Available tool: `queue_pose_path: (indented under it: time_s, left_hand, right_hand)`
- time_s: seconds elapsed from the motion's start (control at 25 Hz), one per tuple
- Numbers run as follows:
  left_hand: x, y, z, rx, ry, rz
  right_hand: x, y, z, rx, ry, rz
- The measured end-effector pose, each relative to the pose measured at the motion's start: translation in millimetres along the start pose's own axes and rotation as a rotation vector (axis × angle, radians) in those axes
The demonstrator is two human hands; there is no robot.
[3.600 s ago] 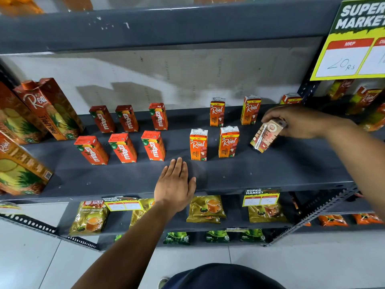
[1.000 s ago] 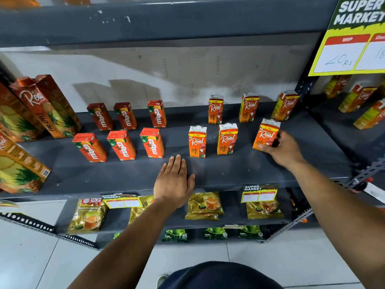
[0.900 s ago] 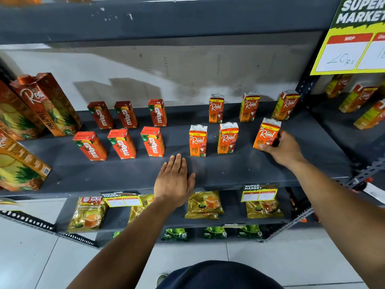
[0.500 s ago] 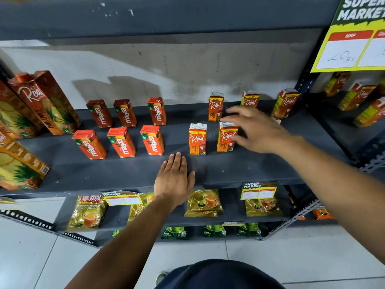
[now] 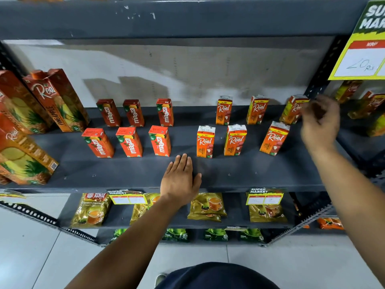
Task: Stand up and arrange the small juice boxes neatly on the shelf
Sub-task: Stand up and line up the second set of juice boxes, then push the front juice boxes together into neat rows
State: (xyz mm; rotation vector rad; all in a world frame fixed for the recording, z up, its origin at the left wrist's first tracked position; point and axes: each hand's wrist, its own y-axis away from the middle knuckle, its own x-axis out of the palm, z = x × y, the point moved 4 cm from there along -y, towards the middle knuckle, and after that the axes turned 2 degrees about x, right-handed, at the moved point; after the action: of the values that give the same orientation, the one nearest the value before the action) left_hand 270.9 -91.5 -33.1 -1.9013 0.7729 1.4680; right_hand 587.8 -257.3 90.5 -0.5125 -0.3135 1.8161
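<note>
On the grey shelf [image 5: 250,174] small juice boxes stand upright in two rows. Several red Maaza boxes [image 5: 129,141] fill the left group and several orange Real boxes [image 5: 235,139] the right group. The front right Real box [image 5: 274,138] leans a little. My left hand [image 5: 180,181] lies flat, palm down, on the shelf's front edge and holds nothing. Raised and blurred at the right end of the shelf, my right hand [image 5: 320,124] has its fingers apart and empty, just right of the back right Real box [image 5: 292,109].
Tall Real pineapple cartons [image 5: 56,99] stand and lean at the left end. A yellow price sign [image 5: 362,46] hangs at the upper right. More juice boxes [image 5: 366,105] sit on the neighbouring shelf. Tea packets [image 5: 208,206] lie on the lower shelf. The shelf above overhangs.
My right hand let go of the front right Real box, swept left over the middle boxes, then swung right to the shelf's end. My left hand stayed put.
</note>
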Motion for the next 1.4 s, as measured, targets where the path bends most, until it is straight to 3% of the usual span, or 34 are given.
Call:
queue_pose_path:
  time_s: [0.08, 0.16, 0.32, 0.6, 0.92, 1.12, 1.4]
  left_hand:
    - [-3.6, -7.1, -1.0, -0.080, 0.141, -0.020]
    - [-7.0, -17.5, -5.7, -0.159, 0.342, -0.039]
    - [-10.5, -44.7, -20.9, -0.270, 0.787, -0.085]
    - [-5.3, -73.3, -34.1, -0.305, 0.912, -0.199]
    - [6.3, -85.9, -67.9, -0.208, 0.959, -0.079]
    - [10.8, -94.3, -84.1, -0.194, 0.967, -0.025]
    - [20.9, -99.1, -159.0, -0.123, 0.968, 0.090]
  right_hand:
    - [-7.9, 12.6, -29.0, 0.261, -0.180, -0.049]
    - [-1.2, 25.5, -50.1, 0.472, -0.271, 0.010]
    - [22.7, 35.3, -62.6, 0.674, -0.434, 0.136]
    - [50.8, 31.7, -76.0, 0.761, -0.424, 0.130]
    - [86.2, 47.1, -69.7, 0.779, -0.441, 0.361]
    - [76.7, 44.2, -73.9, 0.807, -0.419, 0.352]
    - [14.9, 19.2, -91.1, 0.760, -0.450, 0.296]
